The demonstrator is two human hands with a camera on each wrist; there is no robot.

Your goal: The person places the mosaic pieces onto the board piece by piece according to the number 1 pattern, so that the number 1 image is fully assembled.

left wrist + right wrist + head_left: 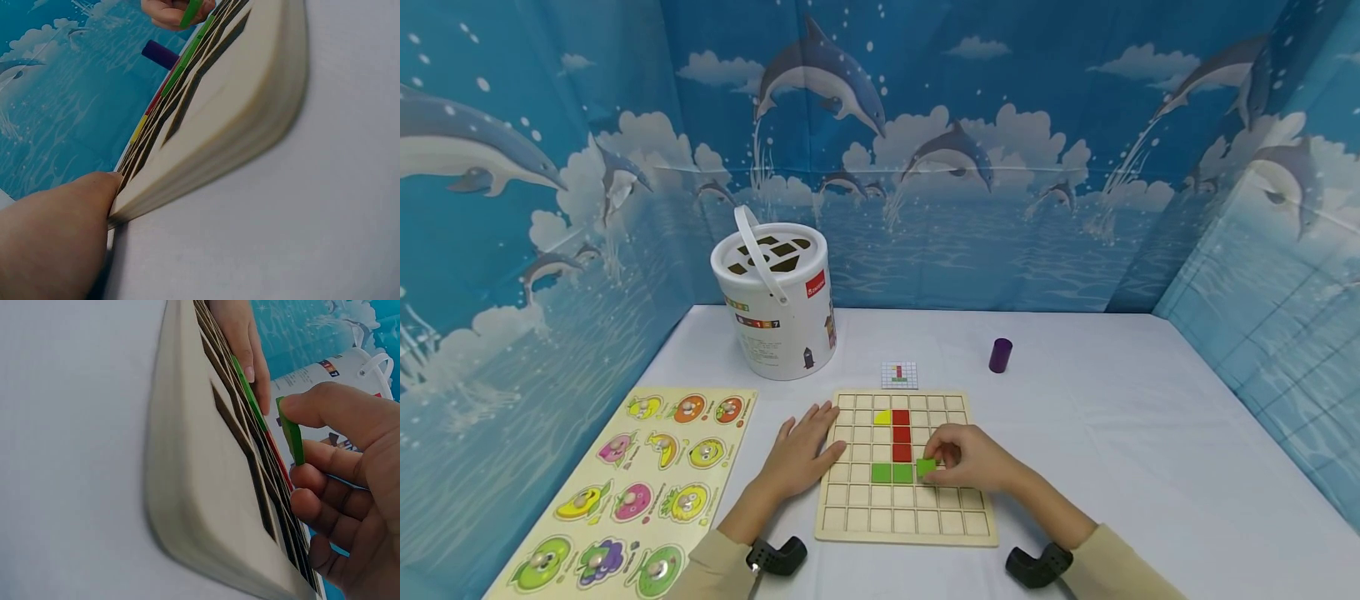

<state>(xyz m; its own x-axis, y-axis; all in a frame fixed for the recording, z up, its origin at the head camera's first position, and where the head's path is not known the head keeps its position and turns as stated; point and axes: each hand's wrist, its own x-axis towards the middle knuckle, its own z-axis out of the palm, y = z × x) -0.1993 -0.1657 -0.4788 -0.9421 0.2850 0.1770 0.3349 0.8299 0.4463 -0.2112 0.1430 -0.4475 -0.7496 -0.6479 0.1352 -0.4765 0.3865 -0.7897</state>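
Note:
A wooden grid board (906, 522) lies flat on the white table. Red square tiles (901, 434) form a column in it, with a yellow rounded tile (883, 417) beside the top one. Two green tiles (892, 473) sit in a row below. Between thumb and fingertips my right hand (973, 458) pinches another green square tile (291, 432); the right wrist view shows it tilted, apart from the board. My left hand (801, 450) rests at the board's left edge, fingers spread. A small pattern card (899, 375) lies just behind the board.
A white bucket (778, 333) with a shape-slot lid and handle stands back left. A purple cylinder (1000, 355) is upright at back right. On the left lies a fruit puzzle board (700, 467). Dolphin-printed curtains (925, 242) surround the table.

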